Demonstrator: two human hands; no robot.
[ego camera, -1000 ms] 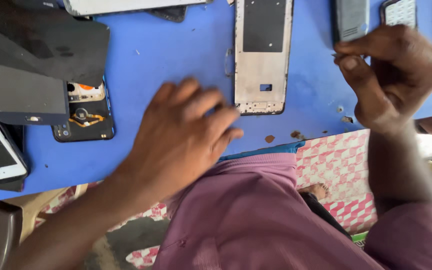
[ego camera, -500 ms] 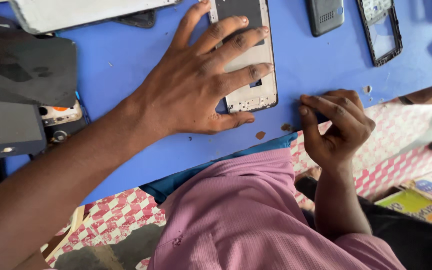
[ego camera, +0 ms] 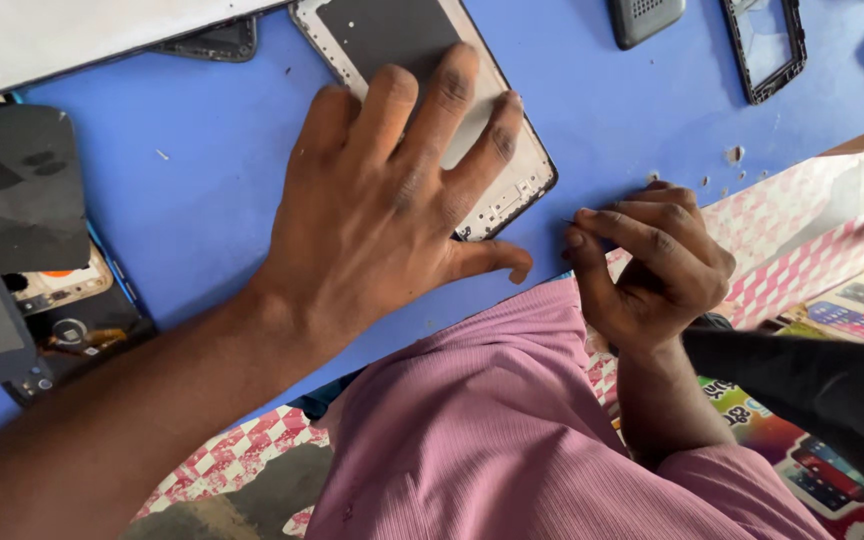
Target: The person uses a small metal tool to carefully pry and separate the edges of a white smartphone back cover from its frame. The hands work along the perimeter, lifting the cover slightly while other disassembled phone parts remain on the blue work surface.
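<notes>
My left hand point(ego camera: 392, 210) lies flat with spread fingers on a phone middle frame point(ego camera: 407, 40), a pale metal plate with a dark panel, pressing it onto the blue work mat point(ego camera: 202, 190). My right hand point(ego camera: 652, 260) rests at the mat's near edge, just right of the frame's lower corner. Its thumb and fingers pinch a thin pointed tool point(ego camera: 574, 222); only the fine tip shows.
Dark phone back covers point(ego camera: 12, 190) and an opened phone with exposed parts point(ego camera: 72, 320) lie at the left. A white panel point(ego camera: 82, 35) sits top left. An empty black phone bezel point(ego camera: 767, 45) and a small dark part point(ego camera: 642, 15) lie top right.
The view has shifted closer. My left hand has slid further down the frame and still presses it. My right hand stays pinched at the mat's edge near the frame's corner.
</notes>
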